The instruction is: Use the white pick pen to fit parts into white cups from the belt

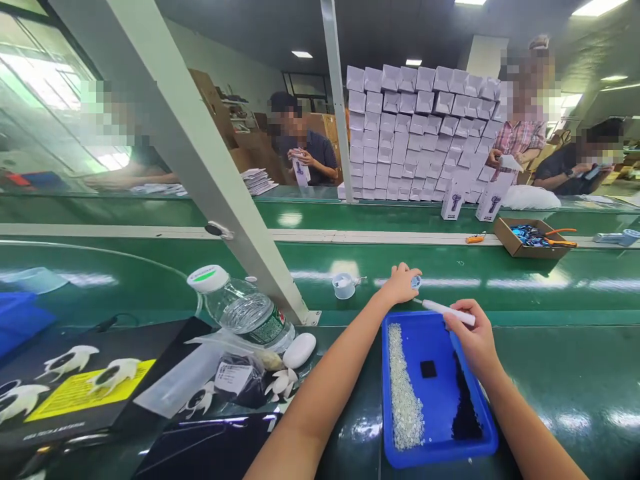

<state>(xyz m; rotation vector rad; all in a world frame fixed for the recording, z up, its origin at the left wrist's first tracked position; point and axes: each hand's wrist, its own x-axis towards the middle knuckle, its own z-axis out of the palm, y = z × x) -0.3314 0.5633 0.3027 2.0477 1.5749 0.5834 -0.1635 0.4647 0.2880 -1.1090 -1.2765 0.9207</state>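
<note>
My left hand reaches past the far edge of the blue tray, its fingers closed on a small light-blue plastic part. In my right hand is a white pen-shaped tool with a thin tip. That tip points left, close to the part; I cannot tell whether they touch. Inside the tray, a strip of small clear pieces lies along the left and a heap of tiny black pieces along the right. Between them lies a black square. A round pale-blue part stands left of my left hand.
A slanting metal post rises at left, beside a water bottle and bagged items. Across the green belt are a cardboard box, an orange tool and stacked white boxes. Several co-workers sit or stand beyond.
</note>
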